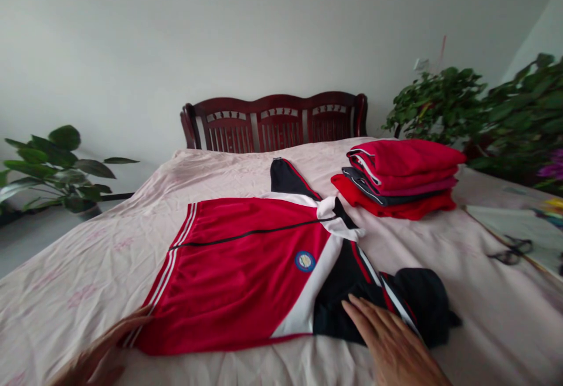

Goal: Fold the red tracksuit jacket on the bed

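Note:
A red, white and black zip-up tracksuit jacket lies spread on its back across the bed, its collar toward the right and its striped hem toward the left. The zip is closed, and a round blue badge sits on the chest. My left hand is at the hem's near corner, fingers stretched out and touching the striped band. On the near black sleeve, by the shoulder, my right hand rests with its fingers extended. Part of that sleeve is bunched up beyond this hand.
A stack of folded red and dark clothes stands on the bed sheet at the right. Farther right are glasses on a flat pale surface. A wooden headboard closes off the far end. Potted plants flank the bed.

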A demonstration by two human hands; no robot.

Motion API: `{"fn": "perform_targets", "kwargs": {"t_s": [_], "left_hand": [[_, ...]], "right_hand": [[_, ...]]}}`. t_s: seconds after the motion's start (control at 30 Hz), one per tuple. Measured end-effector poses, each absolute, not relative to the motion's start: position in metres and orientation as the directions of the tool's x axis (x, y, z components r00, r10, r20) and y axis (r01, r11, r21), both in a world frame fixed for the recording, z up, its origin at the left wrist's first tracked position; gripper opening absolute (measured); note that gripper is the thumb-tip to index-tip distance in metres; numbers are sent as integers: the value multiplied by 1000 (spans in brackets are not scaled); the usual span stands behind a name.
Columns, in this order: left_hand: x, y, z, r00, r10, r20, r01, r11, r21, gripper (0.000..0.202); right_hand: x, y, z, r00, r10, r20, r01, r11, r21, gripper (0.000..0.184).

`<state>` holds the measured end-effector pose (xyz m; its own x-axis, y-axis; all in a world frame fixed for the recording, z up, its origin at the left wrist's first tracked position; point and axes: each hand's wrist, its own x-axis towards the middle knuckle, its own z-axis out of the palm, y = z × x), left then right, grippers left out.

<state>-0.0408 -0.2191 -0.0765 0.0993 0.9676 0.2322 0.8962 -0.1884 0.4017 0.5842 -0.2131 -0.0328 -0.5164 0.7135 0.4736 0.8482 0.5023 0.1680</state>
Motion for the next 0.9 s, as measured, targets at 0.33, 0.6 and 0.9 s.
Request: {"fn": "perform_targets", "kwargs": {"t_s": [0.33,0.6,0.9], "left_hand": [[-20,-210,-50,-21,966,256,797,-139,588,30],[-21,-213,-53,-85,964,252,787,-90,610,21],[-9,-154,-5,-326,914,240,721,76,689,58]], "right_hand": [[604,-175,-13,-422,782,458,893,445,64,54],[599,-118,47,-338,866,369,933,360,8,28],[594,-41,78,-298,927,227,946,254,202,17]]}}
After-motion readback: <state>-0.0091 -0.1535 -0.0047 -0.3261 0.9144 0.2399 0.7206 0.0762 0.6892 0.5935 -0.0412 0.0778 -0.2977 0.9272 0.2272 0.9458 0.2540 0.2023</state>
